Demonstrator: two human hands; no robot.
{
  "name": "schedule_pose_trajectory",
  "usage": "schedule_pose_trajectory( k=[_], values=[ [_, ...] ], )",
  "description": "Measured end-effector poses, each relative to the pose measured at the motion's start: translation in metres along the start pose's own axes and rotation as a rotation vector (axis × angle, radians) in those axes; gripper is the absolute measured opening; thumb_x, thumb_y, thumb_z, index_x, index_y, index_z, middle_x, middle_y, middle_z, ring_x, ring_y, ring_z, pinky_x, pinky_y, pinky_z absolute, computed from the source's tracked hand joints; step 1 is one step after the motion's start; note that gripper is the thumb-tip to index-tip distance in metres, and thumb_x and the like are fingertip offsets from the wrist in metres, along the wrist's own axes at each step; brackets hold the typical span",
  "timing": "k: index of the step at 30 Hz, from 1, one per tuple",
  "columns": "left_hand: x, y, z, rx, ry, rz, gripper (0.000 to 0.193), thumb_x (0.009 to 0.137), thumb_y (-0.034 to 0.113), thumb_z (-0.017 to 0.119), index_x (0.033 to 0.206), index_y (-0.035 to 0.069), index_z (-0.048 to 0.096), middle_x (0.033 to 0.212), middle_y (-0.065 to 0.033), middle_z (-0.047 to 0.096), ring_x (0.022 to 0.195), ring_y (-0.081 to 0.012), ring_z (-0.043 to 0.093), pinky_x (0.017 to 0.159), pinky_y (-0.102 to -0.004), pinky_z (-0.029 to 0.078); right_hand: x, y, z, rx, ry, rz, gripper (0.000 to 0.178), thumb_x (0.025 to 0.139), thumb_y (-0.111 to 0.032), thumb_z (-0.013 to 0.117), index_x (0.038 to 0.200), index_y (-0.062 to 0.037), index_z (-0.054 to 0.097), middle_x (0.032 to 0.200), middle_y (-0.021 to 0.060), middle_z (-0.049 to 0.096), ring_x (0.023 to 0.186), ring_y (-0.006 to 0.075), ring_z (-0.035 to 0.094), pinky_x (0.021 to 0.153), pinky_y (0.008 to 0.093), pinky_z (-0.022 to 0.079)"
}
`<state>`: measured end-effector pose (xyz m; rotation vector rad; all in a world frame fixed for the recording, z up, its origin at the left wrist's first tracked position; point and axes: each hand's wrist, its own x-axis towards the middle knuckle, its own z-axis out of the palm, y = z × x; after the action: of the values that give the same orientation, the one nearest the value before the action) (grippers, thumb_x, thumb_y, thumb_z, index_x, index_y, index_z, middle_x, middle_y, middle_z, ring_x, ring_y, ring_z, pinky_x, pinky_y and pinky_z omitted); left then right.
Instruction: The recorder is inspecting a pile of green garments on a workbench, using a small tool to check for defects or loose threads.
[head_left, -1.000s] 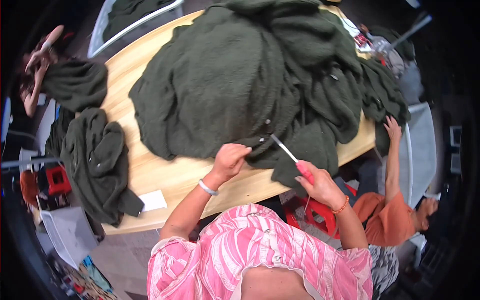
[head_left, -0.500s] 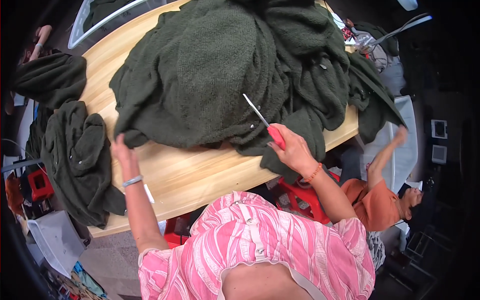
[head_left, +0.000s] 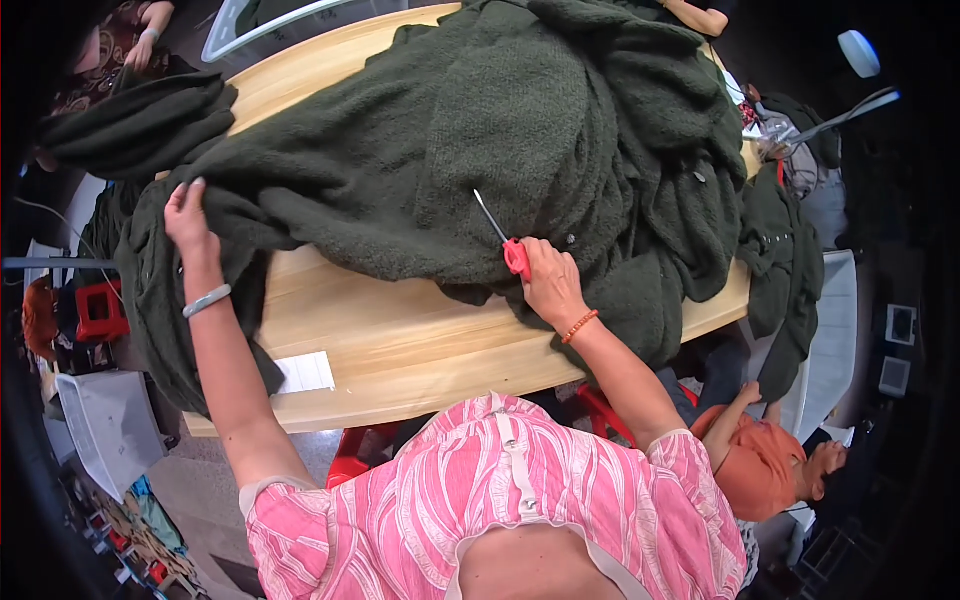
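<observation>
A dark green fleecy garment (head_left: 440,190) lies spread over the wooden table (head_left: 410,350), on a larger heap of the same cloth (head_left: 650,80). My left hand (head_left: 192,222) pinches the garment's left edge and holds it stretched out to the left. In my right hand (head_left: 552,283) are red-handled scissors (head_left: 492,218), their thin metal blades together and pointing up and away over the cloth. My right fingers wrap the handle and hide part of it. Under my left forearm, another green garment (head_left: 160,330) hangs over the table's left end.
White paper (head_left: 305,372) lies near the table's front edge. Pale plastic bins stand at the far left (head_left: 300,30), near left (head_left: 110,430) and right (head_left: 835,330). A co-worker in orange (head_left: 750,450) handles green cloth at right. Others' arms (head_left: 695,15) show at the far side.
My left hand has moved left and away from me, drawing the garment's edge out with it. The scissors have shifted slightly left. The white paper is now more exposed.
</observation>
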<state>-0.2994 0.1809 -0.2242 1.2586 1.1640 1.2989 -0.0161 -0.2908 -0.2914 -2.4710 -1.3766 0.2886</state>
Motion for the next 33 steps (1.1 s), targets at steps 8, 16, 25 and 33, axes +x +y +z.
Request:
schedule_pose_trajectory(
  k=[8,16,25,33],
  values=[
    [-0.256,-0.085,-0.002,-0.052,-0.545,-0.919,0.047,0.088,0.047,0.068,0.114,0.01,0.058,0.107,-0.0079,0.058,0.094,-0.0205,0.057,0.081,-0.0396,0.047,-0.036,-0.02,-0.154,0.564,-0.07,-0.045,0.034,0.084,-0.002,0.066,0.116,-0.0022,0.057,0.101,0.0149,0.063,0.094,0.0273,0.064,0.086,0.0313,0.048],
    [-0.314,-0.08,0.096,-1.023,-0.177,-1.132,0.078,0.089,0.061,0.06,0.141,0.005,0.043,0.138,-0.0164,0.05,0.129,-0.0333,0.048,0.112,-0.056,0.035,-0.051,-0.033,-0.234,0.786,-0.168,-0.169,0.032,0.084,0.004,0.062,0.115,0.0042,0.054,0.107,0.0099,0.059,0.104,0.0177,0.056,0.096,0.0298,0.042],
    [-0.154,0.019,0.073,-0.69,-0.172,-0.437,0.056,0.098,0.046,0.05,0.129,0.0,0.056,0.13,-0.0143,0.06,0.119,-0.0298,0.057,0.105,-0.0404,0.043,-0.082,0.0,-0.223,0.731,-0.257,-0.039,0.032,0.081,0.001,0.065,0.112,0.0015,0.057,0.106,0.0094,0.06,0.102,0.0183,0.059,0.094,0.0315,0.045],
    [-0.149,0.169,0.298,-0.42,-1.118,0.431,0.083,0.085,0.015,0.077,0.152,0.005,0.028,0.109,-0.0056,0.063,0.088,-0.012,0.062,0.079,-0.0267,0.053,-0.102,0.034,-0.18,0.779,-0.171,0.008,0.033,0.083,-0.005,0.066,0.114,0.0004,0.057,0.104,0.0102,0.061,0.097,0.0191,0.06,0.088,0.0307,0.047]
  ],
)
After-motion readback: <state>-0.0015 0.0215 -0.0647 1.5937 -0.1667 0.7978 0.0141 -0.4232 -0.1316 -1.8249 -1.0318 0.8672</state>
